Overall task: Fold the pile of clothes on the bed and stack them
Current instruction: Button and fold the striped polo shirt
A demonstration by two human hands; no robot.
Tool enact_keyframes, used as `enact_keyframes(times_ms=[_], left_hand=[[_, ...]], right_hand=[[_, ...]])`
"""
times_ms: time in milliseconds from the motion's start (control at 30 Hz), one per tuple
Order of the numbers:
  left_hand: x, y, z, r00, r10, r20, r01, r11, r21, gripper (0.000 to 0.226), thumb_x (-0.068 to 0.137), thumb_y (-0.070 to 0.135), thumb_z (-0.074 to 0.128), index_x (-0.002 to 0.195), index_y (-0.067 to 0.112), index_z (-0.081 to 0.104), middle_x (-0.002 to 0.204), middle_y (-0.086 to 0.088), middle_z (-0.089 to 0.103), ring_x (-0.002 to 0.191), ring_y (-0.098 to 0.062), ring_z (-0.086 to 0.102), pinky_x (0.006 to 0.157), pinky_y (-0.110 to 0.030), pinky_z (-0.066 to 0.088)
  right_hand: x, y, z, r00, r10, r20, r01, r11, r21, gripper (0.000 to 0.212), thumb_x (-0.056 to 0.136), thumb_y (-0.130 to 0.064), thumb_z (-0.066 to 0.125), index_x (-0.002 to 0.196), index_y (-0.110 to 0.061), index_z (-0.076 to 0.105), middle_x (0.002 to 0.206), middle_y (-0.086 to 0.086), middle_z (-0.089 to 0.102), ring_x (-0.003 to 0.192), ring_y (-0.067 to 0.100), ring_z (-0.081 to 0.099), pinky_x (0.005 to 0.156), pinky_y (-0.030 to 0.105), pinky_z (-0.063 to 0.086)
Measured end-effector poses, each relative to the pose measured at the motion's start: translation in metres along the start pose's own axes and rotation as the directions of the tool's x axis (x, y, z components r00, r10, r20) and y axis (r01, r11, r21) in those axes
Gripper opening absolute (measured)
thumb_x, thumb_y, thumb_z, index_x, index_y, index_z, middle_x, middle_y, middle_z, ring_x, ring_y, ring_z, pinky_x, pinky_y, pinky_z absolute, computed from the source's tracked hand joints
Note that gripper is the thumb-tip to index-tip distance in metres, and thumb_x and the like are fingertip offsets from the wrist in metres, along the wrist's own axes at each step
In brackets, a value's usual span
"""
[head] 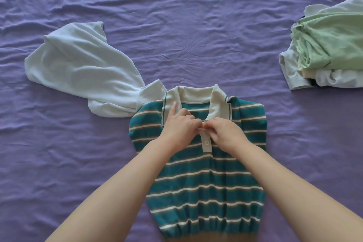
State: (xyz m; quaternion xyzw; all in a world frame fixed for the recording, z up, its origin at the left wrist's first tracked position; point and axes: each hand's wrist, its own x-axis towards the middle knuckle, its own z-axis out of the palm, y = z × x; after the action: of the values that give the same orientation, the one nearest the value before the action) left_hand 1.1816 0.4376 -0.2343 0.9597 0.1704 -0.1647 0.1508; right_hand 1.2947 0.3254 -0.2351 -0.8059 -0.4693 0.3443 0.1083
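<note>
A teal polo shirt [198,182] with white and tan stripes lies flat on the bed in front of me, its cream collar [194,94] pointing away. My left hand [177,125] and my right hand [224,133] meet at the button placket just below the collar, and both pinch the cream strip there. One white button shows below my fingers. My left index finger points up along the collar's left flap. A pale blue-white garment [82,68] lies crumpled to the upper left, its edge tucked under the polo's left shoulder.
A heap of clothes [330,47], light green on top with pale grey and white pieces under it, sits at the right edge. The wrinkled purple bedsheet [186,35] spreads all around.
</note>
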Motion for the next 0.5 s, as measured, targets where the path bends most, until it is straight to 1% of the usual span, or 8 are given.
enact_keyframes(times_ms=[67, 167, 300, 367, 433, 467, 500], left_hand=[[0.0, -0.003, -0.002, 1.0, -0.001, 0.005, 0.001, 1.0, -0.021, 0.029, 0.098, 0.04, 0.04, 0.121, 0.033, 0.057, 0.106, 0.009, 0.062, 0.12, -0.019, 0.041, 0.116, -0.051, -0.001], [0.001, -0.006, -0.004, 1.0, 0.012, -0.029, -0.013, 0.999, -0.031, 0.027, 0.097, 0.042, 0.042, 0.116, 0.035, 0.059, 0.105, 0.008, 0.06, 0.117, -0.021, 0.043, 0.115, -0.05, 0.001], [0.007, -0.004, -0.004, 0.999, 0.027, -0.038, -0.026, 0.999, 0.028, 0.027, 0.095, 0.045, 0.044, 0.117, 0.039, 0.058, 0.106, 0.008, 0.057, 0.118, -0.021, 0.04, 0.115, -0.052, 0.001], [0.008, -0.001, -0.003, 0.998, 0.019, -0.061, -0.014, 0.997, 0.079, 0.026, 0.094, 0.043, 0.047, 0.117, 0.035, 0.058, 0.112, 0.005, 0.054, 0.124, -0.022, 0.035, 0.116, -0.054, -0.001], [0.008, 0.005, -0.003, 0.994, -0.043, -0.101, 0.051, 0.995, 0.083, 0.028, 0.092, 0.041, 0.052, 0.115, 0.027, 0.057, 0.12, 0.001, 0.049, 0.13, -0.025, 0.03, 0.116, -0.055, -0.002], [0.007, 0.008, -0.003, 0.99, -0.065, -0.123, 0.075, 0.994, 0.077, 0.028, 0.089, 0.038, 0.057, 0.112, 0.023, 0.059, 0.119, -0.001, 0.05, 0.129, -0.027, 0.033, 0.116, -0.056, 0.003], [0.006, 0.011, -0.001, 0.985, -0.063, -0.161, 0.076, 0.994, 0.074, 0.026, 0.082, 0.034, 0.066, 0.103, 0.019, 0.063, 0.112, -0.003, 0.055, 0.122, -0.029, 0.043, 0.114, -0.057, 0.013]], right_hand=[[0.0, -0.001, 0.0, 1.0, 0.006, 0.008, -0.006, 1.0, 0.023, 0.021, 0.094, -0.026, 0.048, 0.107, -0.022, 0.064, 0.107, -0.002, 0.064, 0.099, 0.02, 0.058, 0.084, 0.037, 0.047], [0.001, 0.0, 0.0, 0.999, 0.041, 0.004, -0.041, 0.998, 0.056, 0.015, 0.094, -0.028, 0.05, 0.102, -0.022, 0.061, 0.101, -0.002, 0.065, 0.094, 0.019, 0.059, 0.08, 0.037, 0.049], [-0.001, 0.0, -0.003, 0.998, 0.054, -0.009, -0.053, 0.994, 0.092, 0.012, 0.093, -0.028, 0.052, 0.104, -0.022, 0.053, 0.1, -0.001, 0.066, 0.091, 0.022, 0.059, 0.079, 0.04, 0.049], [-0.002, -0.001, -0.004, 0.998, 0.056, -0.033, -0.052, 0.992, 0.114, 0.015, 0.092, -0.027, 0.053, 0.104, -0.02, 0.048, 0.095, -0.002, 0.065, 0.086, 0.021, 0.06, 0.076, 0.039, 0.049], [-0.003, -0.002, -0.004, 0.994, 0.06, -0.09, -0.053, 0.995, 0.086, 0.017, 0.09, -0.027, 0.055, 0.102, -0.02, 0.045, 0.089, -0.003, 0.064, 0.08, 0.022, 0.059, 0.071, 0.038, 0.048], [-0.004, -0.001, -0.003, 0.99, 0.047, -0.136, -0.042, 0.998, 0.037, 0.016, 0.089, -0.027, 0.055, 0.1, -0.019, 0.045, 0.088, -0.002, 0.062, 0.079, 0.022, 0.058, 0.068, 0.037, 0.047], [-0.004, 0.001, -0.002, 0.983, 0.016, -0.181, -0.022, 0.999, -0.028, 0.015, 0.088, -0.025, 0.056, 0.098, -0.018, 0.047, 0.088, -0.001, 0.061, 0.08, 0.023, 0.056, 0.067, 0.035, 0.044]])
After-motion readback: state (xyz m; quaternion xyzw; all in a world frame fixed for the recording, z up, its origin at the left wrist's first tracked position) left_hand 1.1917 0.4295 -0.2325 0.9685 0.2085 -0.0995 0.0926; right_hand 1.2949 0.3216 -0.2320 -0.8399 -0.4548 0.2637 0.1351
